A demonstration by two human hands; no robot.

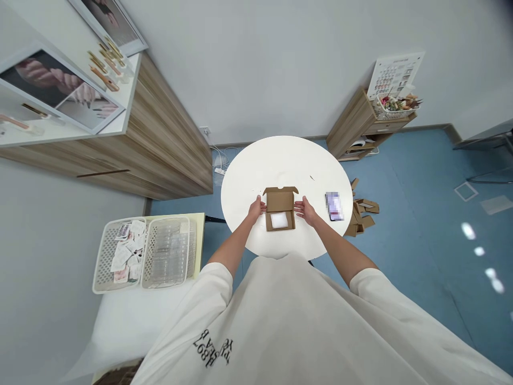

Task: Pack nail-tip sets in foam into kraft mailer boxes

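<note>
An opened brown cardboard box [280,202] lies on the round white table [280,160], its lid raised and the side flaps spread. Inside its lower part is a small white item [279,220], too small to make out its kind. My left hand [257,207] is at the box's left side, with fingers stretched towards its edge. At the right side, my right hand [305,210] has its fingers apart and pointing at the box. Whether the fingertips touch the cardboard is hard to tell. Neither hand holds anything.
A purple, pixelated flat item [334,206] lies at the table's right. Several flattened or folded cardboard pieces [363,214] are on the floor beyond. Two white baskets [146,254] stand to the left, near a wooden cabinet [168,133]. A small wooden drawer unit [360,120] stands behind right.
</note>
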